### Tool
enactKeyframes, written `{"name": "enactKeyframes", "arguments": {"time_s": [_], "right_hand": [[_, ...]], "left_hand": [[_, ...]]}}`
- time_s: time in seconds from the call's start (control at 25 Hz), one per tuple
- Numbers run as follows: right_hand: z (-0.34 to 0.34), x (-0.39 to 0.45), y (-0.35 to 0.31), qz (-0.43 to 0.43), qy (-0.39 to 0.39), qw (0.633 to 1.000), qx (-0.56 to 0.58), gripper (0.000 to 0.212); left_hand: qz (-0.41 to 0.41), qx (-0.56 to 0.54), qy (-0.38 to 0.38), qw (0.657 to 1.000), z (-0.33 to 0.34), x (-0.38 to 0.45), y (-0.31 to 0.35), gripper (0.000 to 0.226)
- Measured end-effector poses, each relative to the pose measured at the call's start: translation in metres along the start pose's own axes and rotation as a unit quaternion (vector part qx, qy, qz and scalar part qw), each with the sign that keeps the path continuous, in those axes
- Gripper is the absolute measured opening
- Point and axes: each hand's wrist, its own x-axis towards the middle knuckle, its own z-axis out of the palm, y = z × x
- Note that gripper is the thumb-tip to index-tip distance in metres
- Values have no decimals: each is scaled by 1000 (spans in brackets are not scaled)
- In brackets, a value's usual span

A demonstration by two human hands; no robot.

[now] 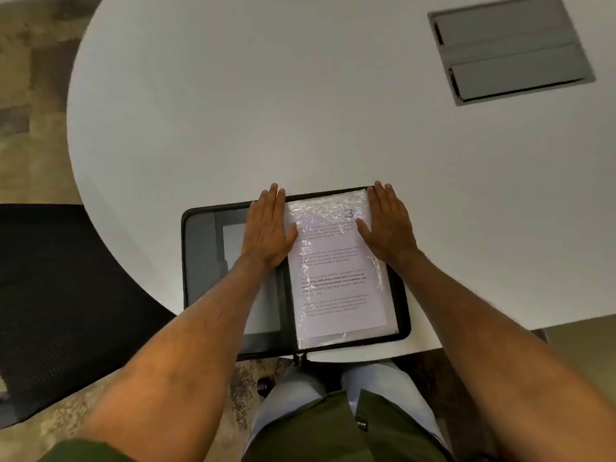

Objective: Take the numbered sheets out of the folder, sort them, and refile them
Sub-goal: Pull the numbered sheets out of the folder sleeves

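**Desk:** Where does the job stand from your seat?

**Me:** At or near the very start, I'd say. The folder point(296, 271) lies unzipped and spread flat at the near edge of the white tabletop point(266, 111), its spine running away from me. The right half carries a clear plastic sleeve point(336, 261) with a printed sheet point(333, 281) inside, a handwritten 3 in its upper corner. That sheet is in its sleeve, and I see no loose pages anywhere on the tabletop.

**Desk:** And your hands?

**Me:** Both flat, fingers straight and together, gripping nothing. My left hand point(268, 228) rests palm down along the spine, its thumb lying on the sleeve's left edge. My right hand point(386, 225) presses the sleeve's upper right side, fingertips reaching the folder's far rim.

**Desk:** Anything in the left half?

**Me:** A dark inner pocket with something pale tucked in it; my forearm covers most, so I can't tell what.

**Desk:** So what's left?

**Me:** By my reading, all of it: drawing the sheets out, putting the numbers in order, refiling. How many sheets sit under the 3 I can't see. The sleeve looks crinkly and glossy, so I'd expect the page to drag coming out.

**Desk:** Anything else nearby?

**Me:** A grey hatch point(510, 48) set in the far right of the tabletop, and a black chair point(66, 295) to my left.
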Motion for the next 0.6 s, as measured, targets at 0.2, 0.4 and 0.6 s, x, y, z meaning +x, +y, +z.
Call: {"name": "enactKeyframes", "arguments": {"time_s": [0.2,0.4,0.6], "right_hand": [[32,14,11,-11,-56,998,31,79],[58,20,29,0,-56,997,55,90],[70,15,38,-28,-41,999,8,83]], "left_hand": [[-22,0,-60,998,47,3,15,80],[-26,-7,-57,998,85,3,21,74],[-43,-11,-37,998,96,4,28,71]]}}
